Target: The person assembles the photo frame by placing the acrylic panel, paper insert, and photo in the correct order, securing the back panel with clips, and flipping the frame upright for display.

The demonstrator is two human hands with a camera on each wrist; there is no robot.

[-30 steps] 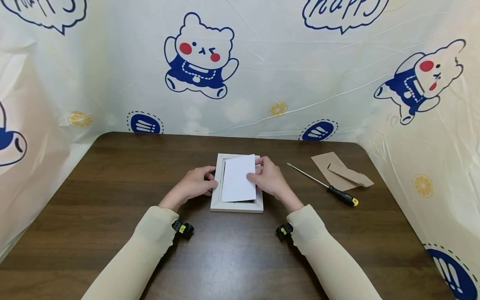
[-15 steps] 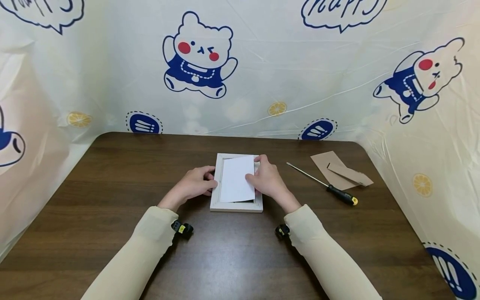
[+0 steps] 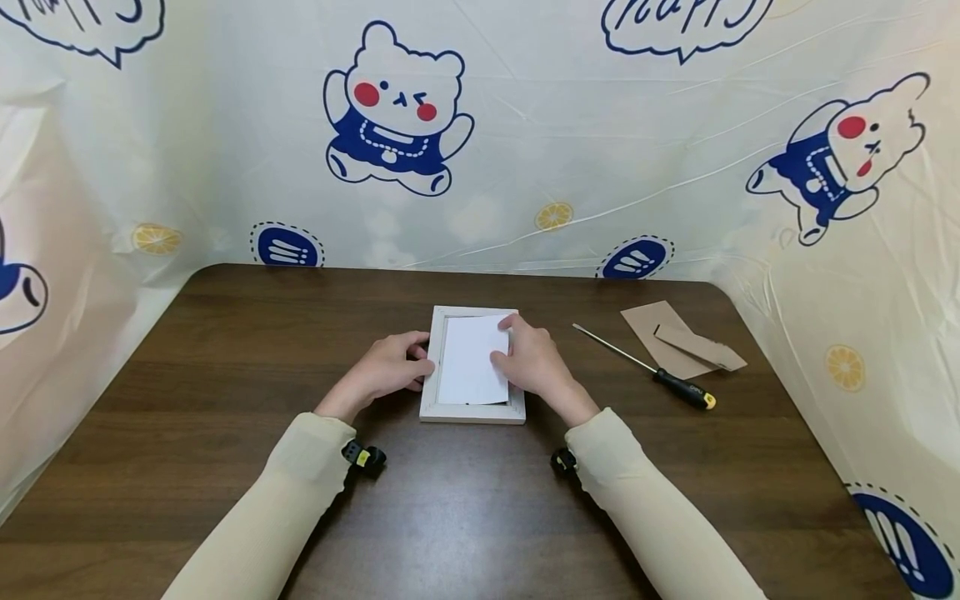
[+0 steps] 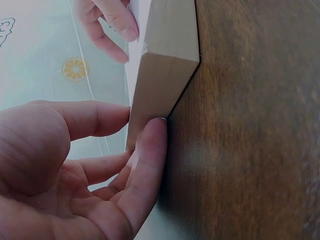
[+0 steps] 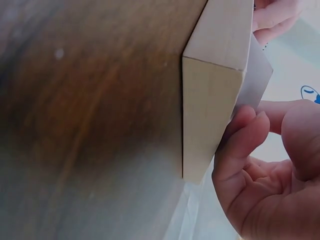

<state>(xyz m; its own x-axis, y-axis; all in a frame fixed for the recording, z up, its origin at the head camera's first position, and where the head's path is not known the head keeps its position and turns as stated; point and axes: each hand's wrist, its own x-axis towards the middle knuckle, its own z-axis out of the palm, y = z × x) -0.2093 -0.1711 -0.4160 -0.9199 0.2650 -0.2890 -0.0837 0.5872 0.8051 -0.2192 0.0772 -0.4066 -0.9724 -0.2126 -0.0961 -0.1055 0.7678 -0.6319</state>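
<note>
- Grips the left side of a white picture frame (image 3: 450, 414) with the left hand (image 3: 390, 364), thumb at the upper edge, bent fingers against the side face and down close to the dark brown table (image 3: 225, 375);
- Pinches a plain white card (image 3: 471, 358) with the right hand (image 3: 534, 358), thumb on top near the right edge, index finger by the far right corner, other fingers curled near the frame's right side;
- Has the frame flat on the table, between both hands, long sides running away from the body;
- Has the card over the frame's opening, inside the rails, slightly askew, with a thin dark gap at the near edge; partly above the rim in the right wrist view;
- Has, farther right, a screwdriver (image 3: 678, 387) with black handle and yellow end, tip toward the far left;
- Has, just beside the screwdriver, a flat piece of brown cardboard (image 3: 651, 321), partly under a folded cardboard strip (image 3: 701, 348) with a ragged end;
- Wears cream sleeves (image 3: 251, 517) and a small black device (image 3: 363, 457) at each wrist;
- Faces a pale printed curtain (image 3: 525, 67) with bears and orange slices, beyond the table's far edge.
</note>
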